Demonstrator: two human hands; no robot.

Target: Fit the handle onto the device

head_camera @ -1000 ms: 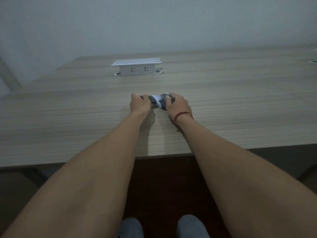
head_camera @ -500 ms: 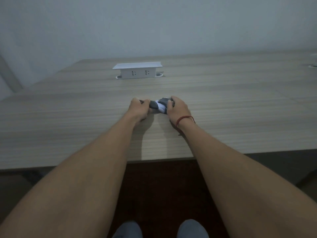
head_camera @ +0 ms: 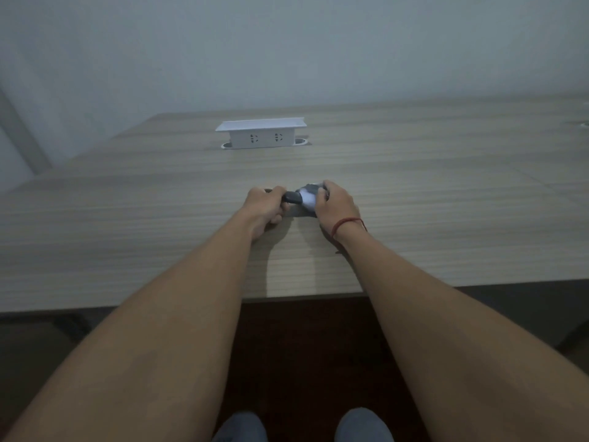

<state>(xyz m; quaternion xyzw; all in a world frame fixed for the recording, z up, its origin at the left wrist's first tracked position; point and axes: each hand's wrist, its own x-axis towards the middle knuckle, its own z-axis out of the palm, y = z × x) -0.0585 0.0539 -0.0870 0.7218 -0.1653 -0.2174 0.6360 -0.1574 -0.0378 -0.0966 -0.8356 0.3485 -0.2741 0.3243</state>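
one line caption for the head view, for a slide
Both hands, left and right, grip a grey-and-white object over a wooden table.

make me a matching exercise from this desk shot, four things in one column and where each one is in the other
Things:
1. left hand
2. right hand
3. socket box
4. red string

Places:
A. tied round the right wrist
B. far side of the wooden table, standing apart from both hands
C. grips the dark end of the grey and white object
D. curled over the pale end of that object

Pairs: 1-C, 2-D, 3-B, 4-A
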